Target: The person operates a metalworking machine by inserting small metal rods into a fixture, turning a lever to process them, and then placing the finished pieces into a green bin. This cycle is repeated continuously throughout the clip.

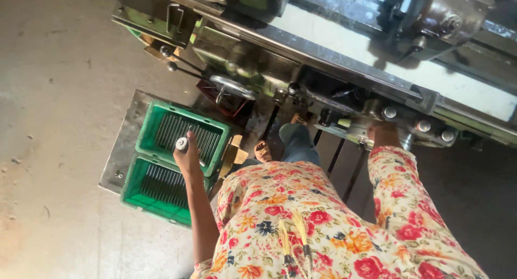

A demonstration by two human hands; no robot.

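We look down past our floral-print tunic (301, 214) to the floor. Our left hand (187, 154) hangs above the upper green crate (180, 136), its fingers curled around a short metal cylinder (182, 144) whose round pale end faces the camera. That crate holds a row of dark metal rods lying side by side; a second green crate (159, 187) just beside it holds more of the same. Both crates sit on a grey metal plate (121, 144) on the concrete floor (54, 123). Our right hand (383, 133) rests against the machine (323, 80) near a row of round bolts; we cannot tell how far it is open or whether it grips anything.
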